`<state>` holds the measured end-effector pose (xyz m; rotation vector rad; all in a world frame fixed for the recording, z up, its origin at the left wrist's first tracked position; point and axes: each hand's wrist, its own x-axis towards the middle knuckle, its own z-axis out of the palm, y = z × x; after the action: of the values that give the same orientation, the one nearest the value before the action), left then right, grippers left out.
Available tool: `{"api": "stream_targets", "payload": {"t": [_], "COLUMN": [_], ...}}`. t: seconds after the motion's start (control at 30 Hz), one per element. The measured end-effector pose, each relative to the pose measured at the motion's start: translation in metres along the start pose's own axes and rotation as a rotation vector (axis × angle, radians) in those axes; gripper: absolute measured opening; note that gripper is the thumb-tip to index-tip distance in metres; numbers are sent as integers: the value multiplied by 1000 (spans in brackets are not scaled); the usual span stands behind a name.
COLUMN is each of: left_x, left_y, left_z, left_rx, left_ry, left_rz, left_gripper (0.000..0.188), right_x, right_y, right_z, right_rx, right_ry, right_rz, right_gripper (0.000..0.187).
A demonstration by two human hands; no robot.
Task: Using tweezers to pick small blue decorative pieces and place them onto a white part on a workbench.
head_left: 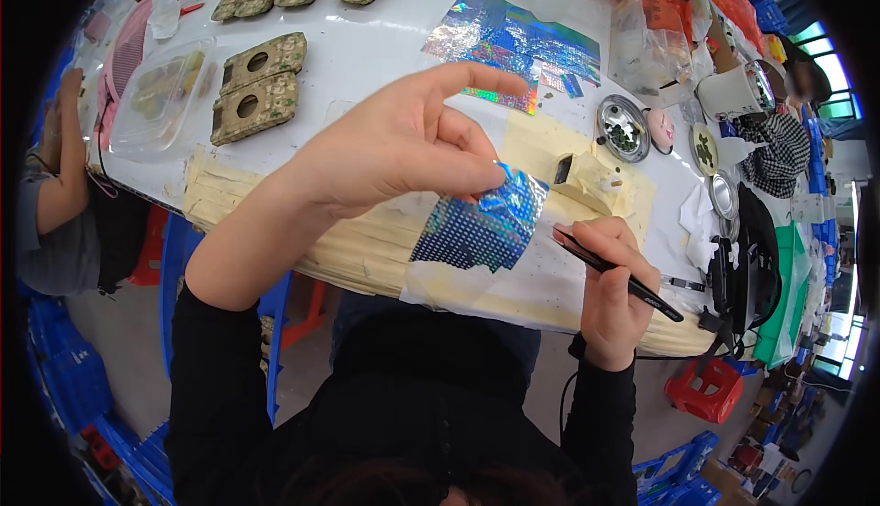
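My left hand [394, 144] pinches the upper edge of a shiny blue holographic sheet [477, 233] between thumb and fingers, with the index finger stretched out to the right. Rows of small pale dots cover the sheet, which hangs tilted above the near edge of the table. Just right of it, my right hand [616, 309] grips black tweezers [654, 302], their tips pointing up and left toward the sheet. Whether the tips hold anything is too small to tell. Behind my hands, a small cream-coloured block [596, 183] with a dark opening rests on masking-taped paper.
Camouflage-patterned model hull parts [259, 93] with round holes lie at left and far left. More holographic sheets [513, 34] lie at the back. A metal dish [625, 128] holds small dark green pieces. A clear plastic box [163, 98] stands at left, near another person's arm [66, 148].
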<state>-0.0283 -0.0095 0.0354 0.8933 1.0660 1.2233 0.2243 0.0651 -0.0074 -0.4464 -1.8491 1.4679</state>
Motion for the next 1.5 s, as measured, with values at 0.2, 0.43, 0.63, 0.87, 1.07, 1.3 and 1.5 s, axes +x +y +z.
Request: {"api": "stream_targets", "payload": {"t": [0.2,0.43,0.63,0.87,1.07,1.3,1.5], "left_x": [-1,-1,-8,-8,1,0,-1], "left_y": [11,6,20,21,4,-8,-10], "left_z": [-23,-36,-20,-21,-15,3,6], "left_rx": [-14,-300,-404,-406,144,27,17], "left_ry": [128,32,61,36,77,-64,-78], "left_rz": [206,189,171,157,145,-38,-45], "left_gripper": [68,75,75,77,68,74,73], "right_x": [-7,-8,-8,-5,-8,14,20], "right_y": [-5,4,-6,-9,-20,-35,-19], "right_z": [0,19,27,21,2,14,23], "right_rx": [-353,-761,-1038,-927,-719,-539,-548], "right_ry": [-150,-299,-431,-380,-77,-43,-73], "right_rz": [-91,-302,-420,-378,-301,-399,-376], "right_gripper": [29,32,22,22,21,24,31]}}
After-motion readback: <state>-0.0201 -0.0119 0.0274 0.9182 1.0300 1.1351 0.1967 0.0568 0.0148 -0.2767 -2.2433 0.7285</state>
